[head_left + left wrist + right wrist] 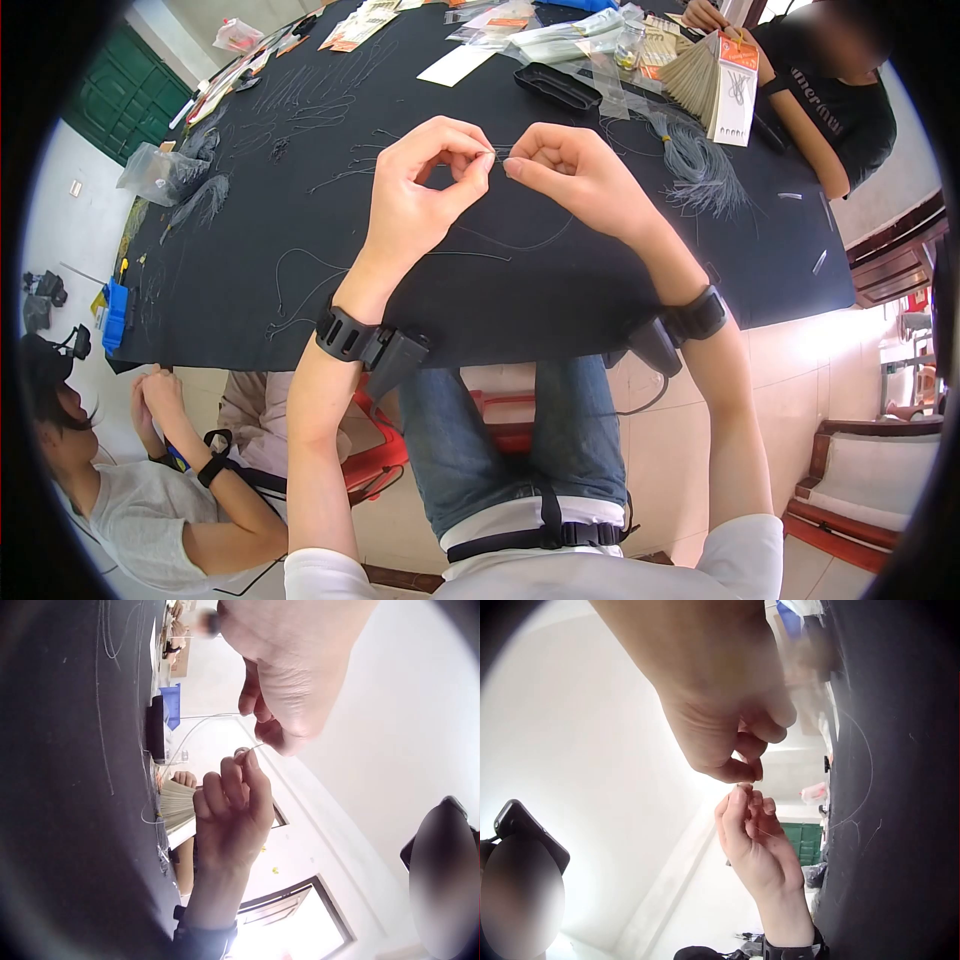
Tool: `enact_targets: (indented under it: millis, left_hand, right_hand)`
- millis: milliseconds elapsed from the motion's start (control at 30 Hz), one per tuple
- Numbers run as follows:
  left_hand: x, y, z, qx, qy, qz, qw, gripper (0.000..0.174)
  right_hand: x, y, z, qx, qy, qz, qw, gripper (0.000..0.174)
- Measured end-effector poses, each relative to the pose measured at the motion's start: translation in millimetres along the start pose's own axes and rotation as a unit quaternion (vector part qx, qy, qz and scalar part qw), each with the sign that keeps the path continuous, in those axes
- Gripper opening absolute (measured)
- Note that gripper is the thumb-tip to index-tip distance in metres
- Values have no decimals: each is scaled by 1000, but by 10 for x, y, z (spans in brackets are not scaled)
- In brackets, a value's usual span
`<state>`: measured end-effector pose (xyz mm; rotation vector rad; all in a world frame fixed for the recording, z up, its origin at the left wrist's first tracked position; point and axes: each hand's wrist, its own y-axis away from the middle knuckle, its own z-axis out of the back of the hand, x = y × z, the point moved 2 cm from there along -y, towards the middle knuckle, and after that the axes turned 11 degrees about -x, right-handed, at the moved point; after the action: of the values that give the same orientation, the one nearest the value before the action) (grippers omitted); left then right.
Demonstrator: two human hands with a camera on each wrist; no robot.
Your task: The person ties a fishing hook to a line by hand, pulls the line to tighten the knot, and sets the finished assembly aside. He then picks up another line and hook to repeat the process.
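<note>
Over the black-covered table, my left hand [425,185] pinches a thin line between thumb and forefinger. My right hand [585,175] faces it a short way off, its thumb and forefinger pinching the same fine strand. In the left wrist view a short bit of the thin line [258,745] spans the small gap between the fingertips. A pale loop of line [199,720] runs off from the left fingers there. From the right wrist, both sets of fingertips look almost touching, and the other fingers of each hand are curled in. Whatever sits inside the pinches is hidden by the fingertips.
Loose strands [330,185] lie left of my hands on the black cloth [600,290]. A grey bundle of line [700,165], an open black case [558,90] and a fanned stack of cards [700,85] lie to the right. People sit at the left and far right.
</note>
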<state>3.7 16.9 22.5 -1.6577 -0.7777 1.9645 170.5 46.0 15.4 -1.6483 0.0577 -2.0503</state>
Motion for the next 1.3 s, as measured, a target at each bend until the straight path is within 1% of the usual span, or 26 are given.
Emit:
enact_targets:
  millis: [67, 167, 333, 467, 667, 767, 933, 1067, 1167, 1233, 1300]
  left_hand:
    - [15, 1, 1, -3, -2, 14, 1000, 8]
    - [36, 1, 24, 17, -34, 5, 999, 6]
    - [44, -5, -3, 14, -66, -15, 998, 9]
    - [33, -1, -19, 38, -88, -23, 995, 10]
    - [-17, 27, -53, 82, -49, -23, 995, 9]
    - [-40, 28, -57, 82, -43, -41, 995, 8]
    - [-53, 20, -50, 62, -37, -48, 996, 7]
    - [-66, 8, -27, 33, -48, -63, 996, 5]
    - [-56, 12, 1, 28, -61, -60, 996, 7]
    - [-45, 15, 10, 7, -71, -43, 997, 7]
    - [-29, 18, 17, -7, -83, -33, 996, 6]
  right_hand:
    - [-4, 6, -12, 4, -2, -5, 1000, 21]
    - [-5, 10, -20, 7, -4, -3, 1000, 20]
    - [18, 15, -10, -2, -29, 19, 999, 20]
    - [80, 25, 27, 10, -53, -11, 998, 15]
    - [95, 11, 72, -8, -63, -17, 998, 19]
    - [68, 1, 61, -16, -58, -10, 998, 19]
    - [-41, -39, 25, -36, -53, 26, 998, 19]
    - [6, -19, 32, -31, -23, 2, 999, 20]
    - [-36, -17, -13, -37, -20, -5, 999, 21]
    - [-48, -5, -50, -41, -30, -12, 999, 22]
    - [-52, 0, -59, -50, -11, -13, 999, 23]
